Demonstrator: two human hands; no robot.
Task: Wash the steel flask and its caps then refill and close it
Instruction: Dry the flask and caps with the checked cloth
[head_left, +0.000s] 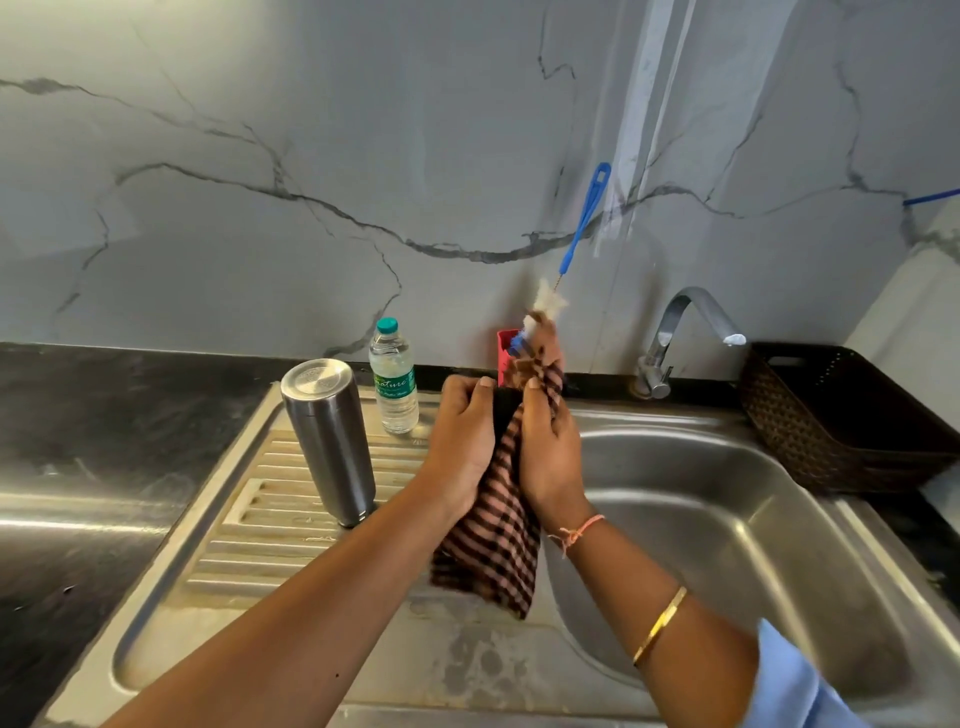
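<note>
On the drainboard (244, 525), steel flask (330, 441) stands upright, long axis vertical.

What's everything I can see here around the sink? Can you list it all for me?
steel flask: one, silver-grey, upright on the ribbed drainboard left of the hands
water bottle: one, clear with teal cap, behind the flask
bottle brush: one, blue handle, handle up against the wall behind the cloth
red holder: one, red, at the wall, partly hidden
tap: one, steel, behind the basin
sink: one, steel, basin on the right
basket: one, dark brown, right of the tap
checked cloth: one, brown and pink, held between the hands
left hand: grips the cloth
right hand: grips the cloth
</note>
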